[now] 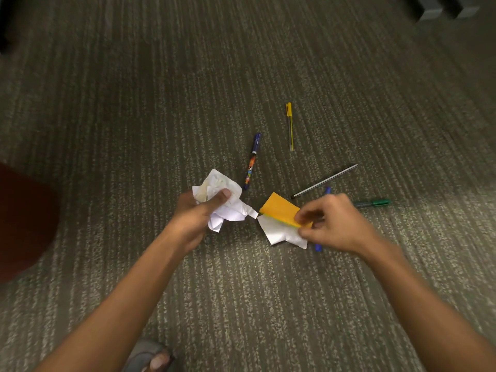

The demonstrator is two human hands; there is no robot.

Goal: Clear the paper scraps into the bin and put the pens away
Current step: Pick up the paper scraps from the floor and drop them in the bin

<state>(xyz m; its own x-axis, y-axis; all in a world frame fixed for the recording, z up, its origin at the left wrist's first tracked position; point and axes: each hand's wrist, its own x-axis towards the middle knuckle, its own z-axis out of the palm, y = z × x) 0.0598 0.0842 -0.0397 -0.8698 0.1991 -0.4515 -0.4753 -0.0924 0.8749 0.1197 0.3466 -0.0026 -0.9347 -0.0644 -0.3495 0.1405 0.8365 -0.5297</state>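
Your left hand (197, 213) clutches the crumpled white paper (224, 201) to free your right hand (331, 222), now pinching the orange scrap (279, 209) off the carpet (134, 130).

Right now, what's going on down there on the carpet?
A person is picking up paper scraps. The left hand holds a crumpled white wad; the right hand has a pinching grip on an orange paper lying over a white scrap. Five pens lie on the carpet, among them a yellow pen and a green pen. No bin shows.
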